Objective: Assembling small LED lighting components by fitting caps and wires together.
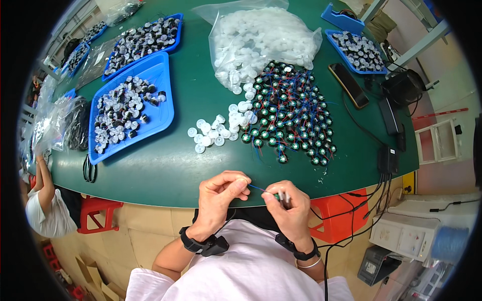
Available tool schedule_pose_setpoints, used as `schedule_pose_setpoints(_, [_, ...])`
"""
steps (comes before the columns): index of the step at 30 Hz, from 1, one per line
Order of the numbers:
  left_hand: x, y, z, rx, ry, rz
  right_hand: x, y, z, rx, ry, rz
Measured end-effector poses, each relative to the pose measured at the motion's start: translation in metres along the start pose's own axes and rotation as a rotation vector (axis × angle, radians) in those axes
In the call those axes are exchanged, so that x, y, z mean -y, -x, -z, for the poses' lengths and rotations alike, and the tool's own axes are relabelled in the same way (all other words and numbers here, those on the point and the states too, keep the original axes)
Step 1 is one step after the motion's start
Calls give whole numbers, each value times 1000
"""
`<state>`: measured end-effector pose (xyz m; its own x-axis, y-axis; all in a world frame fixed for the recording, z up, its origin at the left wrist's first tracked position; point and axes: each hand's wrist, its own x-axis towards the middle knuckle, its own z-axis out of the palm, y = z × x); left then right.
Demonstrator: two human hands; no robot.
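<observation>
My left hand (219, 196) is closed in a pinch on the end of a thin blue wire (256, 187), just off the near edge of the table. The wire runs across to my right hand (292, 210), whose fingers are wrapped round a small round part (282, 197) showing green and whitish areas. Its details are partly hidden by the fingers. Beyond my hands lies a heap of black round parts (288, 113) with green faces and red and blue wires. Loose white translucent caps (213, 133) are scattered left of that heap.
A clear bag of white caps (261, 40) lies open behind the heap. Blue trays (163, 120) of assembled parts stand at left, with another blue tray (359, 52) far right. A phone (348, 85) and black cables (387, 160) lie at right. Another person (47, 210) sits at left.
</observation>
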<state>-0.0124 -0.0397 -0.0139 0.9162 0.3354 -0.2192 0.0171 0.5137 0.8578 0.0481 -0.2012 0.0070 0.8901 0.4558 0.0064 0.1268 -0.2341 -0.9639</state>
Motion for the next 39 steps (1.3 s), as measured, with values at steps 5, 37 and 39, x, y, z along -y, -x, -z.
schedule_pose_setpoints(5, [-19,-1,3,11,228,309,5,-3,7,-123,57,160])
schedule_pose_setpoints(37, [-10,-3,3,174,326,376,20,0,-5,-215,424,364])
schedule_pose_setpoints(39, [-10,-3,3,174,325,376,20,0,-5,-218,425,366])
